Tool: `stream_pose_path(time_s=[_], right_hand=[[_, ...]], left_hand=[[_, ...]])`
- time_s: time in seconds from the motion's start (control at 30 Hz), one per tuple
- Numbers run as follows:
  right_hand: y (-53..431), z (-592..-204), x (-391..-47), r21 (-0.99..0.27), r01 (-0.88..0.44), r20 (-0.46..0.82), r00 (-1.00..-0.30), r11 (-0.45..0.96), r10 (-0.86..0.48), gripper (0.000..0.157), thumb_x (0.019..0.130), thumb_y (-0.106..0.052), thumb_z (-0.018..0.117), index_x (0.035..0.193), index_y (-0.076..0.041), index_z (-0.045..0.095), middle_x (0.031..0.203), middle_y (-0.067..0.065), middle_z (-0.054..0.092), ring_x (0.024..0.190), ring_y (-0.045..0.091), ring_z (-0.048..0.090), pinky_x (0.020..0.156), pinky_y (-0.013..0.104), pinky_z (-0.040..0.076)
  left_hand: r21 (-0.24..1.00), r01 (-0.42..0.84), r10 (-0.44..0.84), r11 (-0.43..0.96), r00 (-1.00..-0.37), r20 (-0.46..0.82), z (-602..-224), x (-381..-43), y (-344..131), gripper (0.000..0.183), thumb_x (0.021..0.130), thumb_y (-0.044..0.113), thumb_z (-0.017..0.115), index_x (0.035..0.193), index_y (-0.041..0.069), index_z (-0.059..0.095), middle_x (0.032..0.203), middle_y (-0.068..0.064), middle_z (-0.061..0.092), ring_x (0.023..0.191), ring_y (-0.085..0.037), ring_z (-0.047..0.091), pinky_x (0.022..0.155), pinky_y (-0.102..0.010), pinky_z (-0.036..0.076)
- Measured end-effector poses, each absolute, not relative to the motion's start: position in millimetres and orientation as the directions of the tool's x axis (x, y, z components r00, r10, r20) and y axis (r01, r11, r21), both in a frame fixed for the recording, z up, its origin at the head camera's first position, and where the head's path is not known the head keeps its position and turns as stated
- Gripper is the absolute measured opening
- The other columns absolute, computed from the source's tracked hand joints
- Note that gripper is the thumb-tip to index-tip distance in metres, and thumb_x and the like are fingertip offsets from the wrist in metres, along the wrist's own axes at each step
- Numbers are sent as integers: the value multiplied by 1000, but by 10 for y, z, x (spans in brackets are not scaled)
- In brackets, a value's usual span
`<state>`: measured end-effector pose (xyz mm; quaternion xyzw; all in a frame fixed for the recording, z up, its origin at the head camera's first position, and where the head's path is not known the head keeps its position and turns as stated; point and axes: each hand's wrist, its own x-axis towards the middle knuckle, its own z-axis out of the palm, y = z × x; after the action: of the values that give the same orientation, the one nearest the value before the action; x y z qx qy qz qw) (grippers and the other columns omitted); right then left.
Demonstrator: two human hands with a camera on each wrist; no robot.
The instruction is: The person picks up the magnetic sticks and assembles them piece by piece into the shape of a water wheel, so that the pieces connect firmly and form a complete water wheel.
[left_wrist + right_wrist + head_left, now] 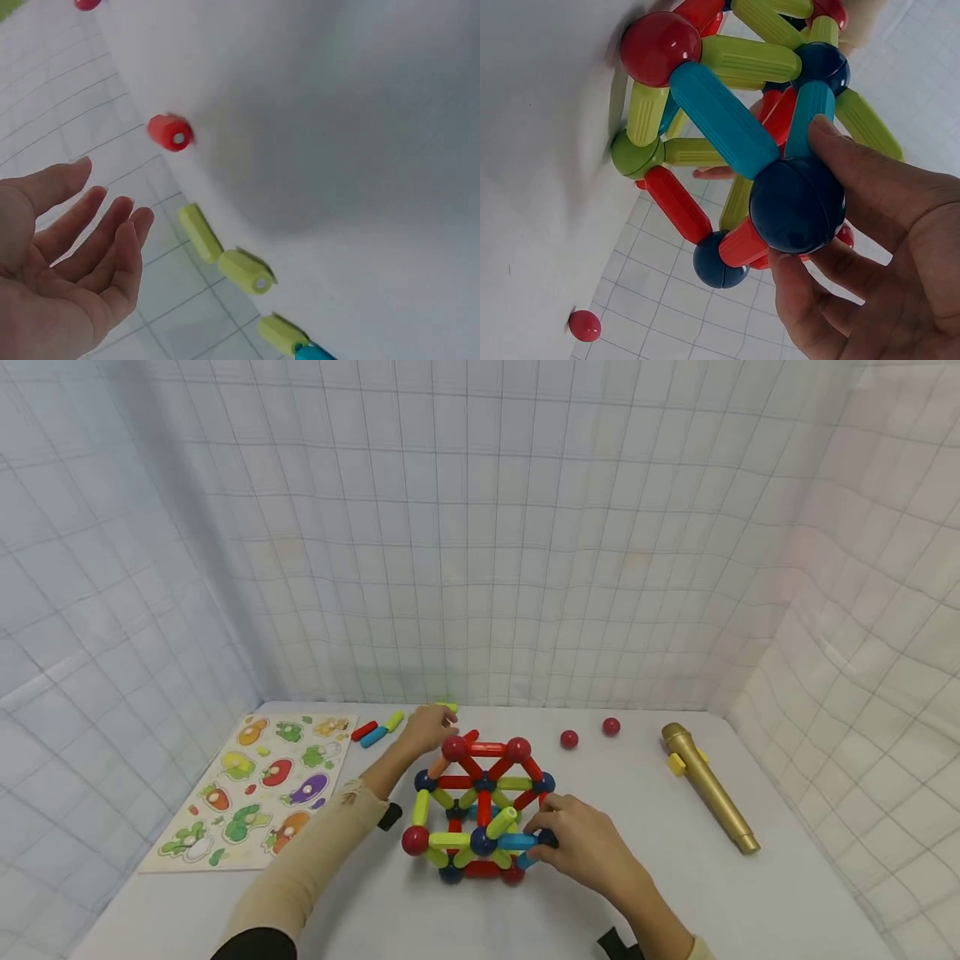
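A frame of magnetic sticks and balls [483,810] in red, yellow-green, blue and orange stands in the middle of the table. At its right corner my right hand [581,843] pinches a dark blue ball [796,204] between thumb and fingers; blue and red sticks meet at that ball. My left hand [431,729] reaches past the frame's back left, over the table's far side. Its fingers are loosely bent, with nothing in them in the left wrist view. Near it lie yellow-green sticks [246,271] and a red stick [171,133].
A board with vegetable pictures [330,739] lies at the left. Beside it are a red stick [364,731] and a blue stick [373,737]. Two red balls [569,739] rest behind the frame, and a gold toy microphone [711,785] lies at right. Checked cloth walls [487,568] enclose the table.
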<state>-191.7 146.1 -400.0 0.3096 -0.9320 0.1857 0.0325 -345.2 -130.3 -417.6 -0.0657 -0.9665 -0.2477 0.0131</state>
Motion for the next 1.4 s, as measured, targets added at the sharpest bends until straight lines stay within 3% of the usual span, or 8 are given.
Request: stream_pose_path(time_s=[0.2,0.43,0.57,0.83,1.03,1.17,1.27,1.4], right_hand=[[1463,-4054,-1859,-320,-601,171,-797,733,-579,20,74,-30,84,89,-21,77,85,-10,61,73,3,48,57,15,42],[1438,-4081,-1821,-342,-601,169,-796,723,-582,19,74,-29,84,89,-20,76,85,-10,62,74,3,49,59,15,43],[1427,-4097,-1815,-351,-597,160,-797,721,-582,19,74,-29,84,90,-21,76,86,-10,62,75,3,49,59,16,43],[1417,-4078,-1858,-337,-607,183,-792,720,-582,19,74,-27,84,90,-20,77,86,-8,62,75,4,50,60,15,44],[1451,-4016,-1877,-335,-588,181,-807,736,-562,19,74,-26,84,90,-20,76,86,-8,63,77,6,51,61,16,46],[1458,-4001,-1880,-338,-590,177,-805,733,-567,19,74,-26,84,90,-19,76,88,-7,63,79,6,52,62,16,47],[1460,-3995,-1883,-332,-593,179,-803,733,-569,19,74,-25,84,90,-19,76,88,-7,63,79,7,52,62,16,46],[1460,-3983,-1889,-326,-591,179,-805,738,-565,19,73,-26,85,90,-20,76,86,-7,62,78,6,51,61,16,45]], left_hand=[[442,64,110,895,-991,-80,-4520,-3562,-1119,40,91,22,66,122,-3,62,115,-19,69,103,-30,67,87,-41,56],[370,128,154,920,-987,-43,-4742,-3554,-1209,30,89,8,66,118,-1,67,113,-15,70,104,-28,66,92,-40,54],[419,159,169,894,-986,14,-4748,-3475,-1306,29,89,9,65,116,-2,67,110,-17,71,99,-29,67,88,-41,55],[574,35,40,818,-999,5,-4580,-3300,-1612,27,86,14,69,109,0,73,104,-16,72,91,-27,64,75,-36,56],[867,-3,-78,498,-996,41,-4289,-2918,-1845,43,90,17,69,127,0,58,125,-20,62,112,-33,61,90,-38,54],[946,30,-60,323,-997,53,-4059,-2530,-1900,53,90,21,70,136,4,48,130,-19,56,120,-31,59,103,-45,48],[951,77,34,301,-997,70,-3932,-2237,-1799,49,88,23,72,130,4,55,124,-18,61,114,-28,65,100,-44,50],[932,129,202,340,-978,61,-3893,-1958,-1543,37,83,25,77,112,5,67,105,-13,70,91,-20,70,84,-32,57]])
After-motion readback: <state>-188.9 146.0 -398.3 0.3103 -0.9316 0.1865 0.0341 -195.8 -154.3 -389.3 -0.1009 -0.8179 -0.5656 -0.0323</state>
